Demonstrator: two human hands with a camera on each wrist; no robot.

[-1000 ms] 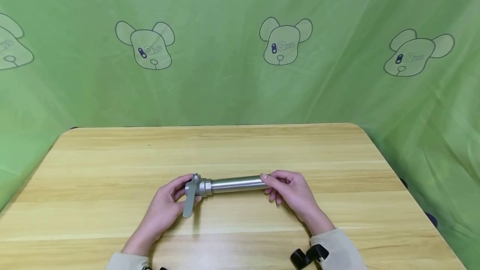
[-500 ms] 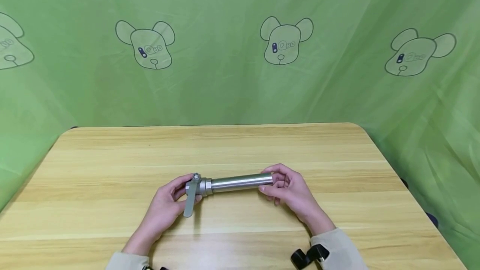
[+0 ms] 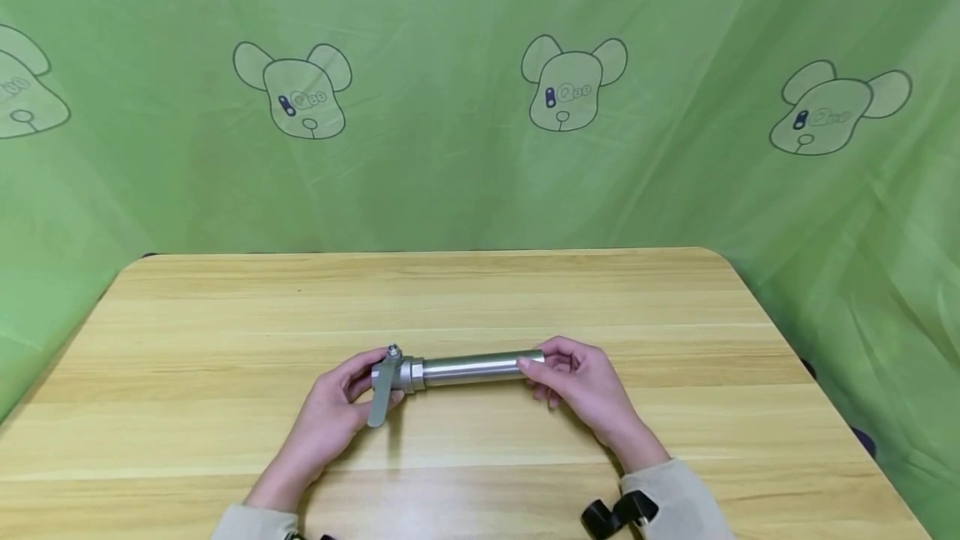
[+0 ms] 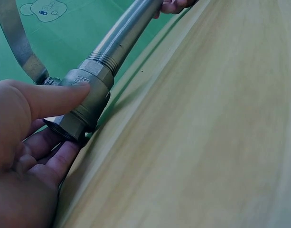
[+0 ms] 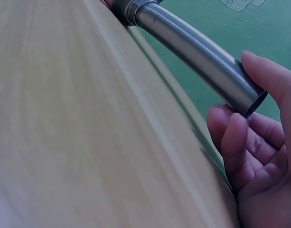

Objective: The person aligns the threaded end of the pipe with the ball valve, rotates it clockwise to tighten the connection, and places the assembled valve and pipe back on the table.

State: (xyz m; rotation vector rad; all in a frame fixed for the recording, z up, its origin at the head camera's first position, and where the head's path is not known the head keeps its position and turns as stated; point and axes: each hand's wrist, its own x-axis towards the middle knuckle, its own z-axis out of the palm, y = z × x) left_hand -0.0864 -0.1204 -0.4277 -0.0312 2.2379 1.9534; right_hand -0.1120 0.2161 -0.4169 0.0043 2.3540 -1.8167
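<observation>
A ball valve [image 3: 406, 374] of grey metal has a flat lever handle [image 3: 381, 398] that points toward the person. My left hand [image 3: 326, 415] grips the valve body, the thumb lying along its side in the left wrist view. A shiny steel pipe [image 3: 476, 367] runs to the right out of the valve, with threads [image 4: 104, 60] showing where the two meet. My right hand [image 3: 592, 394] holds the pipe's free end between thumb [image 5: 266, 71] and curled fingers. The pipe's dark open end shows in the right wrist view. Valve and pipe are held roughly level, close over the table.
A wood-grain table [image 3: 225, 315] with rounded far corners lies beneath the hands. Green cloth [image 3: 435, 173] printed with bear heads hangs behind and to the sides. A black wrist-camera mount [image 3: 618, 513] sits at the right sleeve.
My right thumb went down below the pipe's end, then came back up onto its near side, while the fingers shifted around it. The lever tip has risen slightly. My left hand stays put.
</observation>
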